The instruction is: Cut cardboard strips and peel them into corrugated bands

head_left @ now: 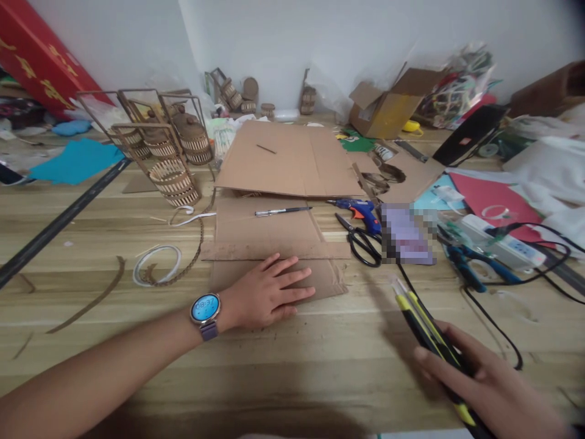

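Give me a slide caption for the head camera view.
Left hand spread on cardboard, right hand holding a utility knife, with scissors and a blue glue gun beyond.

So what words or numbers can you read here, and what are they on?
"08:37" on the watch.
Gold characters on the red board: too blurred to read.
White mark on the green sheet: too blurred.
Label on the black box: too small.
Marks on the power strip: too small.
Purple thing: too blurred.
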`<action>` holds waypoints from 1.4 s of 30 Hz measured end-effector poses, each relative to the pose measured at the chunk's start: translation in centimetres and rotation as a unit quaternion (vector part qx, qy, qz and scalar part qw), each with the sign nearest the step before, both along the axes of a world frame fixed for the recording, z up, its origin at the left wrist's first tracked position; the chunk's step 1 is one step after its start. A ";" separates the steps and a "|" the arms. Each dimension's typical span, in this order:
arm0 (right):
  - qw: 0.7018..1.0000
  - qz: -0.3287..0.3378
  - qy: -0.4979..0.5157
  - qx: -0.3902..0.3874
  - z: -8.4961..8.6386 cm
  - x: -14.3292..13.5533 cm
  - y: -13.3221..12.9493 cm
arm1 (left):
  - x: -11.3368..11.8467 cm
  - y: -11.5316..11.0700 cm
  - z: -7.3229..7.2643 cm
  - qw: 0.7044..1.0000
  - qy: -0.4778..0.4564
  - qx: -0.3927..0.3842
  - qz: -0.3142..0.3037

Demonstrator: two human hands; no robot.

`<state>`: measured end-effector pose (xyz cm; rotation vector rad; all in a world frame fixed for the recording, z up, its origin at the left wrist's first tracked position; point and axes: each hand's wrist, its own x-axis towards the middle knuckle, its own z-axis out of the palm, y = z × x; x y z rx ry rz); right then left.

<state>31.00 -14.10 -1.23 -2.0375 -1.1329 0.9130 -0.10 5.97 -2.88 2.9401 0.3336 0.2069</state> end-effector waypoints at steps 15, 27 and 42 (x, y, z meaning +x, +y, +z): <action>0.909 -0.088 0.405 0.046 2.0 -9.9 6.4 | 0.1 0.0 0.2 1.000 0.006 -0.012 0.003; 0.846 -0.030 0.530 0.049 1.1 -10.4 6.3 | 0.1 0.0 0.2 1.000 -0.003 -0.016 -0.002; 0.838 0.051 0.538 0.074 0.2 -11.1 6.0 | 0.2 -0.1 0.1 1.000 -0.018 -0.019 -0.003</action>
